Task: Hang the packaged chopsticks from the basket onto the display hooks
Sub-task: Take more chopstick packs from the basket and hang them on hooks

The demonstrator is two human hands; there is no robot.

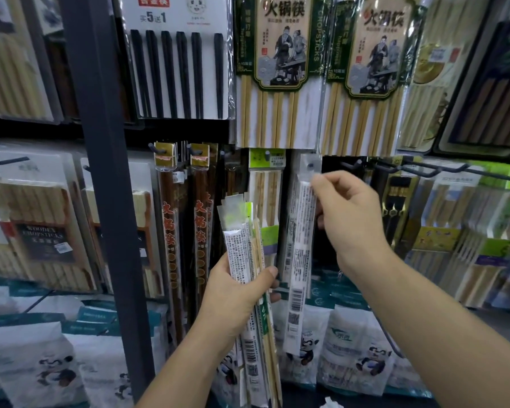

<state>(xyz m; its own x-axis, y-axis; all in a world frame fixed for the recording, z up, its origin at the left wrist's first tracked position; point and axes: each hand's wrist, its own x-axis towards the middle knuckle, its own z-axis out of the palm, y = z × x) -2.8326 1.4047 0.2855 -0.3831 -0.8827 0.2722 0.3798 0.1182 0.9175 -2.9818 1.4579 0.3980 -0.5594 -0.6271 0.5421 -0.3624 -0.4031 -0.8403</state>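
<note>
My left hand [233,293] grips a bundle of several narrow chopstick packs [242,254], held upright with their printed backs toward me. My right hand [348,219] pinches the top of one long white chopstick pack [299,245], whose hang hole sits on a display hook [309,165]. The pack hangs straight down, its barcode near the bottom. Just left of it, a green-topped pack of pale chopsticks [267,184] hangs on its own hook. No basket is in view.
Bare black hooks [418,169] stick out to the right of my right hand. Dark brown chopstick packs [171,231] hang at the left beside a black upright post [106,172]. Large green-labelled packs [280,69] hang above. Panda-printed bags [348,348] stand below.
</note>
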